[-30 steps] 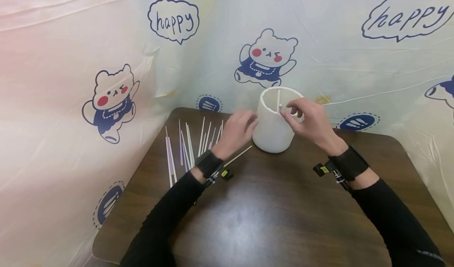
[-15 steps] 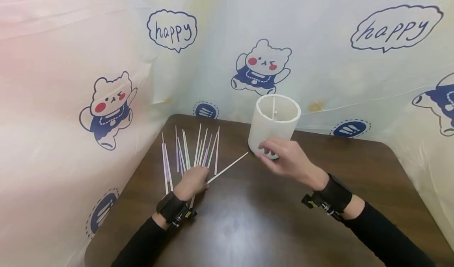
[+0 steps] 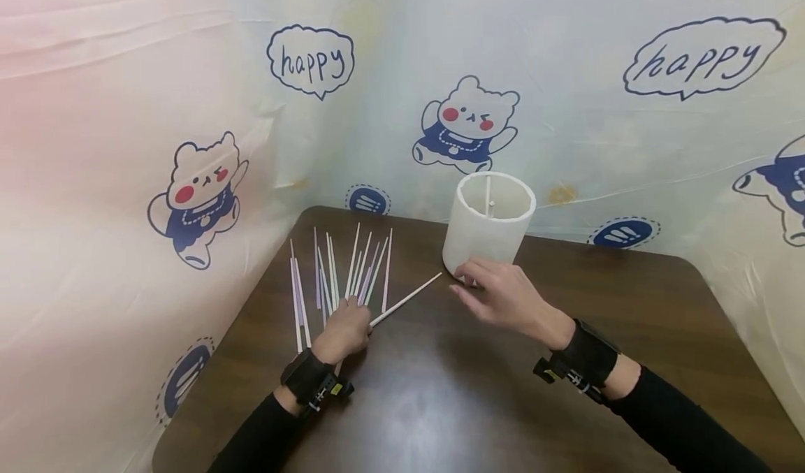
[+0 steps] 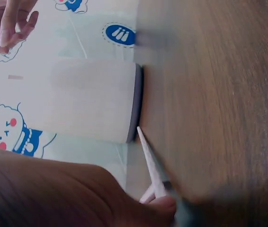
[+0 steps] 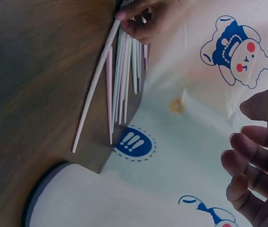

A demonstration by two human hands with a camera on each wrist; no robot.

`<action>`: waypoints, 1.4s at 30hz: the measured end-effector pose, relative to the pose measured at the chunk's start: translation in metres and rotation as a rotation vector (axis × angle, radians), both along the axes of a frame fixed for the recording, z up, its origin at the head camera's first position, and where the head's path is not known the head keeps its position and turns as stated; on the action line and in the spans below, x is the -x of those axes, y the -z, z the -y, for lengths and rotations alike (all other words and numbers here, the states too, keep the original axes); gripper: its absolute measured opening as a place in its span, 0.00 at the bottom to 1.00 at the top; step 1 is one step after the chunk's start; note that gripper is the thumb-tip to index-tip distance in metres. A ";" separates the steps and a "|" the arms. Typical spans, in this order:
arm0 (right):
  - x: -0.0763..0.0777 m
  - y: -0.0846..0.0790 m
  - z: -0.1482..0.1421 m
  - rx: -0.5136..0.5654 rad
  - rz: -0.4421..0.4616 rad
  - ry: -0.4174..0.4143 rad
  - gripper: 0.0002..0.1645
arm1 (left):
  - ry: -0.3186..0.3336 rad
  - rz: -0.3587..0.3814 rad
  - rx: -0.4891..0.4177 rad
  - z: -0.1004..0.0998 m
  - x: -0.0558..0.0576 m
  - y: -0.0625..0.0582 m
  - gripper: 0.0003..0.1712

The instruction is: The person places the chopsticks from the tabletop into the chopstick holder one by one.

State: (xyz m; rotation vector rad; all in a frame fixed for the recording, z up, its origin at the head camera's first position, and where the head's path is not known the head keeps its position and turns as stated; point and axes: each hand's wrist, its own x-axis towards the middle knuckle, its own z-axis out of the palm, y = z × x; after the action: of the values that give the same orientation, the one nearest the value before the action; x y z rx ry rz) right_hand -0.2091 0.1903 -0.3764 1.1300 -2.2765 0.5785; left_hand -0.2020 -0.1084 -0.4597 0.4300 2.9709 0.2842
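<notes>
My left hand (image 3: 346,328) is low over the near ends of a spread of pastel chopsticks (image 3: 386,263). Its thumb and fingers pinch the near end of a white chopstick (image 4: 149,153), which slants along the table with its tapered tip near the container's base. Part of the grip is hidden behind the hand. A white cylindrical container (image 3: 481,239) with a dark base stands upright at the back. Inside its rim show a thin white bar and a small pale tip. My right hand (image 3: 506,293), fingers loosely bent and holding nothing, hovers just in front of the container.
Several white, purple and green chopsticks (image 5: 119,90) lie fanned out left of the container. The brown table (image 3: 566,403) reaches a cartoon-printed curtain (image 3: 377,110) along the back and left. Black wrist straps (image 3: 588,361) carry small cameras.
My right hand has come out from the container's rim and down in front of it. My left hand has moved from beside the container down and left to the chopsticks and grips one.
</notes>
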 end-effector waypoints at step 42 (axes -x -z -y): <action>0.013 -0.013 -0.007 0.022 0.113 0.069 0.28 | 0.270 -1.172 -1.058 -0.046 -0.008 -0.162 0.10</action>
State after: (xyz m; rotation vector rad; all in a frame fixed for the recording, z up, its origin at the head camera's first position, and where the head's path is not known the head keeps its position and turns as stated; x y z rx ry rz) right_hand -0.2225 0.1968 -0.3635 1.0274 -2.3884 0.6536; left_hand -0.1941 -0.0627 -0.2978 1.4915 3.2885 2.2527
